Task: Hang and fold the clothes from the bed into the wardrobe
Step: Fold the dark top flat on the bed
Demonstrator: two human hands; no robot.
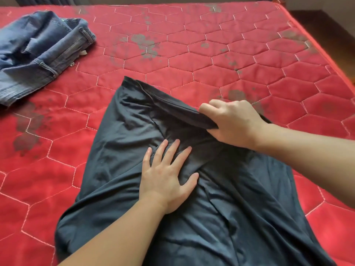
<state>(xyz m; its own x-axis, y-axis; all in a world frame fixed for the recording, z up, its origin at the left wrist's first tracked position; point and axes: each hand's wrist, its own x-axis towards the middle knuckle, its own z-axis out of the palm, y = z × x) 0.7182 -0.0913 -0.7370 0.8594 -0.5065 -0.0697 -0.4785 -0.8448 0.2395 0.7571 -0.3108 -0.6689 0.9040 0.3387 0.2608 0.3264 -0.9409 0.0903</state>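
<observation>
Your left hand point(168, 177) lies flat on the dark garment point(192, 208), its fingers point(173, 150) straight and spread apart, palm down on the cloth near the middle of the piece. Your right hand point(233, 122) is farther up, at the garment's far end, with its fingers curled around a folded band of the dark fabric, the thumb underneath and the knuckles on top; that band rises off the rest of the cloth and runs up and to the left from your grip. The garment is spread lengthwise on the bed point(211, 45), from the near edge of the view up to about the middle of the mattress, with creases gathering between your two hands. The bed's cover is red, quilted in hexagons, with dull grey patches here and there. A pair of blue jeans point(38, 52) lies crumpled at the far left of the bed, well apart from the dark garment and from both hands
</observation>
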